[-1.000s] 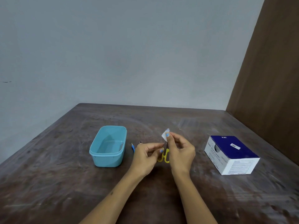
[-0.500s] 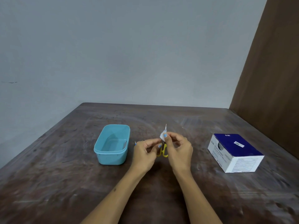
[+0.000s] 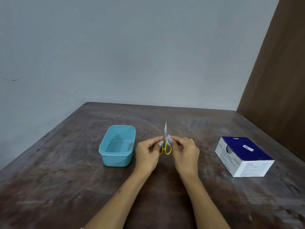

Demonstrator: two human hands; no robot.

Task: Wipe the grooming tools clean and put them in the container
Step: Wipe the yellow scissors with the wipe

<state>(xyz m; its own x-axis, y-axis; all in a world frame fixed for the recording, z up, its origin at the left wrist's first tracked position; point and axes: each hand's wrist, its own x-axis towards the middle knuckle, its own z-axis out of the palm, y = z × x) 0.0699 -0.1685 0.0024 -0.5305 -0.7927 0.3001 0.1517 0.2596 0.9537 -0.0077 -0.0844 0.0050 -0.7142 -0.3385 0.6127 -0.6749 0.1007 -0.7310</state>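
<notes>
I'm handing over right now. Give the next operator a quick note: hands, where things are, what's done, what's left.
Left hand holds the yellow-handled scissors upright, blades closed, tip up.
Right hand pinches a small white wipe against the blades near the pivot.
Blue container sits left of the hands and looks empty.
Wipe box sits to the right.
Done: nothing is in the container.
Left: finish wiping the scissors, then put them in the container.

Dark scuffed wooden table (image 3: 66, 187); blue-and-white swab box (image 3: 244, 156) at right, pale wall (image 3: 132, 55) behind

A plain room, likely a home: a worn wooden table (image 3: 66, 187) against a bare grey wall (image 3: 132, 55).
</notes>
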